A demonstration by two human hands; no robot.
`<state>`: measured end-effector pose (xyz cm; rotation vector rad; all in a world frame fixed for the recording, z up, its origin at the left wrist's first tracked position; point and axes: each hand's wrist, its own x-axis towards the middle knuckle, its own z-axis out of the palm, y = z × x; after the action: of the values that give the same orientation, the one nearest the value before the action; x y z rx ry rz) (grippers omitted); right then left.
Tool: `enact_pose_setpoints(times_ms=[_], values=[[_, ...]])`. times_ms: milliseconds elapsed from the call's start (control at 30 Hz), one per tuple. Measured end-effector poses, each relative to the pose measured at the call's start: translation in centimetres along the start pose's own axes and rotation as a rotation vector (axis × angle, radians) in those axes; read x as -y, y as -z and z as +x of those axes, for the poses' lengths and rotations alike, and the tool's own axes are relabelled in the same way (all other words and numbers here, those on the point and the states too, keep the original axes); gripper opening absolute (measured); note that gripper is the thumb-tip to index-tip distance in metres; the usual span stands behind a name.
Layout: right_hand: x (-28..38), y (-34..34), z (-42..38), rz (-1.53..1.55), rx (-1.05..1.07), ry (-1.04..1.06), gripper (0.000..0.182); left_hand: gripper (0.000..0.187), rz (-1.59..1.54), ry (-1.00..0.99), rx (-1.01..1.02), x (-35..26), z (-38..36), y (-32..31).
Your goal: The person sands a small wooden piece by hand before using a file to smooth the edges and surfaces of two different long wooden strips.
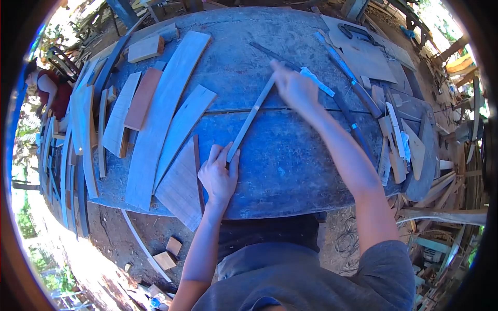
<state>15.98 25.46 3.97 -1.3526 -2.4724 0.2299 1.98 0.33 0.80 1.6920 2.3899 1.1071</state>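
At the far left edge a person in a red top (52, 90) sits beside a stack of long grey slats (83, 135). On the left part of the worn, blue-grey workbench (290, 176), whose top is scratched and dusty, lie several flat curved boards of pale wood: a reddish-brown short one (142, 98), a long wide plank (163, 114) running diagonally, a narrower plank (184, 132) beside it, and a triangular panel (179, 189) at the near edge. The left hand (219, 173) lies flat with fingers spread, pinning the near end of a thin, straight wooden strip (251, 118) against the bench. The strip runs diagonally up the middle of the bench to the right hand (293, 88), which is closed around its far end. Just right of that hand lies a pale blue-white scrap (317, 81), then two long dark bars (358, 90) running diagonally, and a cluster of small wood offcuts (397, 145) near the right edge. Two small blocks (168, 252) sit on the dirt floor below.
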Motion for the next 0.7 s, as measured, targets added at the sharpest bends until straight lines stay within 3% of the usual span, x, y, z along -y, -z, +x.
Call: enact_pose_setpoints(times_ms=[33, 200, 400, 467, 600, 667, 700], values=[[-1.6, -0.8, 1.6, -0.010, -0.118, -0.062, 0.041, 0.022, -0.002, -0.008, -0.020, 0.1, 0.0, -0.1], [-2.2, -1.7, 2.7, -0.074, -0.188, -0.113, 0.041, 0.022, -0.027, 0.042, 0.008, -0.6, 0.6, 0.3], [-2.0, -1.9, 1.9, -0.011, -0.240, -0.109, 0.038, 0.025, 0.124, -0.066, 0.120, -1.2, 3.2, 0.0], [-1.6, -2.2, 1.6, -0.028, -0.287, -0.044, 0.039, 0.024, 0.056, -0.052, 0.103, -0.5, 2.7, -0.5], [2.8, -1.1, -4.3, 0.045, -0.095, 0.101, 0.045, 0.023, -0.097, -0.062, 0.029, 0.6, 2.5, -1.1], [3.3, -1.3, -6.2, 0.106, -0.016, 0.289, 0.046, 0.024, -0.136, -0.039, 0.057, 0.9, 2.6, -1.2], [2.2, -2.0, -5.1, 0.060, -0.189, 0.277, 0.039, 0.024, -0.182, -0.006, 0.072, 0.9, 2.4, -1.3]])
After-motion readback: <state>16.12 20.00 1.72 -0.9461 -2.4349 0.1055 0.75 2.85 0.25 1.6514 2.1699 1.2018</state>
